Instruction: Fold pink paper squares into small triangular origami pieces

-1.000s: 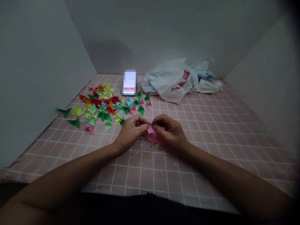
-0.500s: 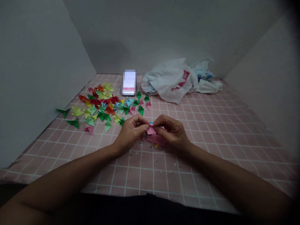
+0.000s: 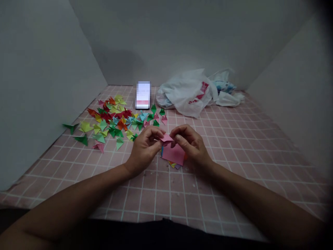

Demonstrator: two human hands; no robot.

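Note:
Between my two hands is a small folded piece of pink origami paper (image 3: 167,138), held above the table. My left hand (image 3: 148,144) pinches its left side between thumb and fingers. At its right end, my right hand (image 3: 191,143) has thumb and forefinger closed on the paper. Just beneath lies a stack of coloured paper squares (image 3: 173,154), a pink sheet on top and yellow, purple, blue and orange edges peeking out. Beyond my left hand spread many folded paper cranes (image 3: 114,118) in green, yellow, red, blue and pink.
A phone (image 3: 143,95) with a lit, blurred screen stands at the back. To its right lies a crumpled white plastic bag (image 3: 186,91) with red print, beside another bag (image 3: 226,90). Pale walls border the pink checked tablecloth (image 3: 247,146).
The pink paper has been turned and now shows a narrower, pointed shape. Both hands have shifted slightly, exposing more of the stack's pink top sheet. The camera view has tilted up a little.

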